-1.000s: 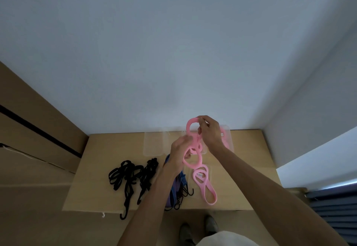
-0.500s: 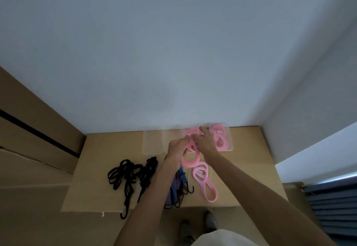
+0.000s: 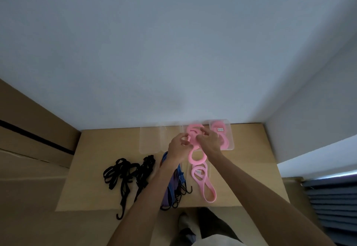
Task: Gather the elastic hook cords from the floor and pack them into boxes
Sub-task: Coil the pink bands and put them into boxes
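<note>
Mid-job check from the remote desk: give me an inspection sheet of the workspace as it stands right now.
Surface: light wooden top, set against a pale wall.
Job's things: pink band held over the middle clear box; another pink band lies in the right clear box; a third pink band lies loose; black hook cords piled at left; blue striped cords partly under the left forearm.
Clutter: clear lid or tray, contents not discernible.
Grippers: left hand and right hand both grip the held pink band.
Cables: nothing seen.
Surroundings: cardboard at left, dark slatted thing at right, person's feet below.
</note>
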Tool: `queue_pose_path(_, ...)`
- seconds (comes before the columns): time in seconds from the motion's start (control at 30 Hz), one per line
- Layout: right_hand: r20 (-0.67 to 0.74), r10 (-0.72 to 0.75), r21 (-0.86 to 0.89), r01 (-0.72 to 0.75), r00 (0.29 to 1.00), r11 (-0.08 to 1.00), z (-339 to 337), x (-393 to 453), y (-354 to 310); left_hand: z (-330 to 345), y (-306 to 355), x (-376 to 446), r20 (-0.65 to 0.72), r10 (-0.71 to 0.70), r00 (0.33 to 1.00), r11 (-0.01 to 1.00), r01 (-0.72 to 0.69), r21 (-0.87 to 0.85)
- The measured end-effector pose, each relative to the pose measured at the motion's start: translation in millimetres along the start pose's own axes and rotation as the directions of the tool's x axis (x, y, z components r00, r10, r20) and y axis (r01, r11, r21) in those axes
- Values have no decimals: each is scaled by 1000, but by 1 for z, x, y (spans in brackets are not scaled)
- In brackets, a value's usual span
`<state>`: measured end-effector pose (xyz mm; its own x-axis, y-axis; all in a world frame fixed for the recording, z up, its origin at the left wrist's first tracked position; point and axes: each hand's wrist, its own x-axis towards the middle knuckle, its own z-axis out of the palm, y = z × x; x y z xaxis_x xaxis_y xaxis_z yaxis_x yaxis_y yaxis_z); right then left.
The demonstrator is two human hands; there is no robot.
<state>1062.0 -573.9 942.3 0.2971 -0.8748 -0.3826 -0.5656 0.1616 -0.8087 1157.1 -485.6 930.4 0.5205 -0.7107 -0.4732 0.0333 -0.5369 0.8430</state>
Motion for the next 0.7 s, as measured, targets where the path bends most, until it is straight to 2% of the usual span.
queue_pose_path(0.13,21,59,47,-60,998,997,3,23,20,12,-8,13,69,-41,997,997,36,73)
queue_pose_path(0.2,81,82,41,-86,993,995,7,36,27,19,-8,22,16,-59,998,991,57,117)
queue_pose_path(0.3,157,53,-52,-45,986,998,16,59,33,29,-4,38,-66,-92,994,978,103,180)
queue_pose_path(0.4,242,28,-65,-13,970,998,22,87,27,31,3,62,-132,-73,989,973,99,208)
queue_pose_path(0.47,274,22,-133,15,961,991,26,104,23,30,5,77,-150,-44,988,959,84,269)
queue_pose_path(0.7,253,90,-246,-26,963,969,45,145,37,40,-21,128,-166,-27,986,922,89,377)
